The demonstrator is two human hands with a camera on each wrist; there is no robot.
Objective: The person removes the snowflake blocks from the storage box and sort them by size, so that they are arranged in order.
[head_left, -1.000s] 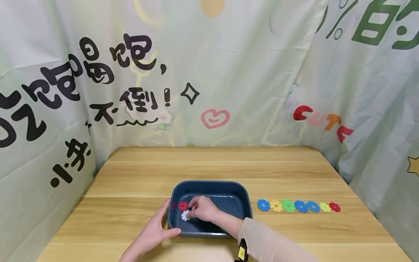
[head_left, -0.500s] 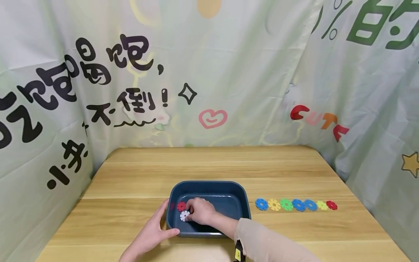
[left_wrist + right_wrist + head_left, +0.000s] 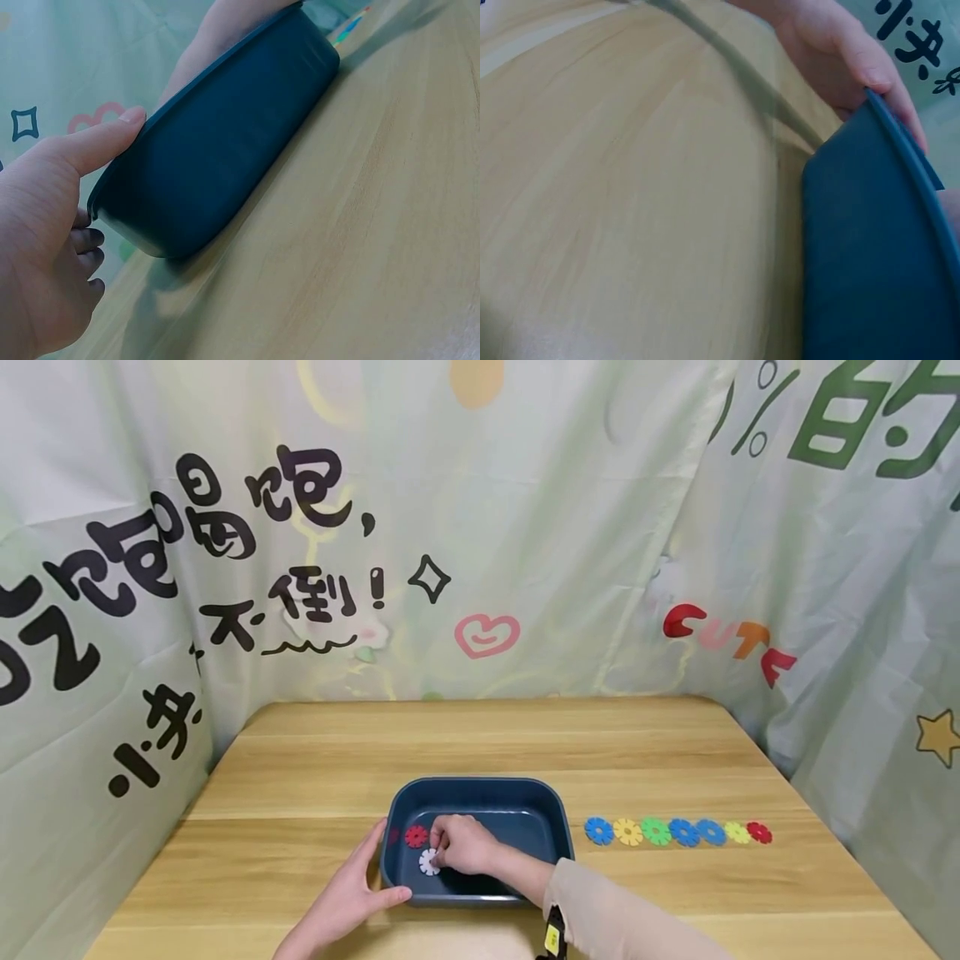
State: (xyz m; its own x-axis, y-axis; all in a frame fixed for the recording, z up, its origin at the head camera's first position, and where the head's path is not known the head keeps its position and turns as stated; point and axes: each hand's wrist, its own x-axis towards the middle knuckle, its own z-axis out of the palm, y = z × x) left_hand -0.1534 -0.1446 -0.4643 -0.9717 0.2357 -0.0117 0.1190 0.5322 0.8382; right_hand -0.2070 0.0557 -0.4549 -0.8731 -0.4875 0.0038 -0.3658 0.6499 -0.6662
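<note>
A dark blue plastic basin [image 3: 480, 793] stands on the wooden table. My left hand [image 3: 351, 887] holds its near left corner, with the thumb on the front rim and the fingers along the outer left wall. In the left wrist view, the left thumb [image 3: 112, 139] lies at the rim. Inside the basin, my right hand [image 3: 467, 845] pinches the right edge of a white slotted snowflake disc [image 3: 428, 862] close over the bottom. A red snowflake disc [image 3: 417, 837] lies just behind the white one. In the right wrist view, the basin wall [image 3: 877, 247] hides most of the right hand.
Right of the basin, several snowflake discs lie in a row on the table, from a blue disc [image 3: 599, 831] through a green disc [image 3: 656, 831] to a red end disc [image 3: 760, 832]. Printed curtains [image 3: 570, 527] hang behind the table [image 3: 480, 739] and at both sides.
The white disc has shifted slightly right and nearer, away from the red disc, with my right fingers on it. My left hand keeps its hold on the basin's corner.
</note>
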